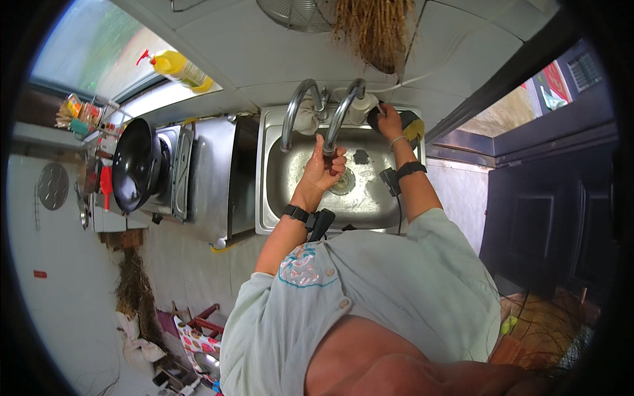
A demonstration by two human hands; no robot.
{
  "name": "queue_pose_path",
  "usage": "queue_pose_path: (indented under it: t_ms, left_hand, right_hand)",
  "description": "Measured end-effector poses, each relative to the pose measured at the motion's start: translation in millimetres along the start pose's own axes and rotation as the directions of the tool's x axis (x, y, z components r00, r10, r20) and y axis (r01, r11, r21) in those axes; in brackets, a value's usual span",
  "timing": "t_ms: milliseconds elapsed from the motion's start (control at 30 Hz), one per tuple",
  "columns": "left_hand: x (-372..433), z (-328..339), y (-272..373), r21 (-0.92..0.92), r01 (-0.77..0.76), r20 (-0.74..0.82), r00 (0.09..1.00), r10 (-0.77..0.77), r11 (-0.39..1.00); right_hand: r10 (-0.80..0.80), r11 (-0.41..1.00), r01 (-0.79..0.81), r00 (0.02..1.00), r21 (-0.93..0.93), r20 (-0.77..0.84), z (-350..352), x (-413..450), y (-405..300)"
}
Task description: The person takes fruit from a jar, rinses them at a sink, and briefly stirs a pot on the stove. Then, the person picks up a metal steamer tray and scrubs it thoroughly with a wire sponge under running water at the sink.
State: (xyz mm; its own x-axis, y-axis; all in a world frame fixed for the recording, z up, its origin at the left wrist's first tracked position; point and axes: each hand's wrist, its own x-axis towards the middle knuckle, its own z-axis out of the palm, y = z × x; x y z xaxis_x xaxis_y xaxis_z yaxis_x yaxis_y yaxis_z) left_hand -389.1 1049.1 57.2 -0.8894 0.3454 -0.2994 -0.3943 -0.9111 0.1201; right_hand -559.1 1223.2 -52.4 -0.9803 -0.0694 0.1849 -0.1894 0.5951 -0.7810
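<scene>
A stainless steel sink (277, 198) lies before me, with two curved chrome faucets, the left one (296, 106) and the right one (349, 106), at its back. My left hand (324, 166) is over the basin at the right spout's mouth, fingers curled and thumb raised; whether it holds anything is hidden. My right hand (390, 123) reaches the back right corner, its fingers around a small pale handle-like piece beside a white container (363, 109). A dark and yellow cloth or sponge (413, 126) lies beneath that hand. A dark scrap (361, 157) rests in the basin near the drain (343, 181).
Left of the sink stand a steel counter (210, 178) and a stove with a black wok (134, 166). A yellow pump bottle (181, 70) is on the window sill. A straw brush (376, 29) and a wire strainer (297, 12) hang above the sink. A dark door (540, 213) is at right.
</scene>
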Motion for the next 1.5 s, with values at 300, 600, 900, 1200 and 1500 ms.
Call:
queue_pose_path:
  t_ms: [300, 600, 900, 1200, 1500]
  left_hand:
    - [-18, 8, -6, 0.011, -0.144, 0.111, 0.984, 0.142, 0.989]
    - [-30, 4, -10, -0.002, -0.205, 0.066, 0.977, 0.205, 0.979]
    - [-73, -8, -12, -0.092, -0.186, 0.152, 0.968, 0.199, 0.978]
    - [-180, -50, 12, -0.017, -0.388, -0.046, 0.921, 0.387, 0.922]
    - [-351, -93, 43, 0.169, -0.746, -0.389, 0.550, 0.739, 0.644]
  right_hand:
    - [0.176, 0.981, -0.185, 0.973, 0.053, 0.149, 14, 28, 30]
    - [0.405, 0.690, -0.547, 0.834, 0.473, 0.374, -82, -5, -87]
    - [0.240, 0.821, -0.372, 0.913, 0.433, 0.328, -138, -94, -88]
    - [0.142, 0.935, -0.240, 0.928, 0.261, 0.343, -122, -193, -134]
    - [-0.324, 0.928, 0.078, 0.648, 0.363, 0.689, 12, -280, -234]
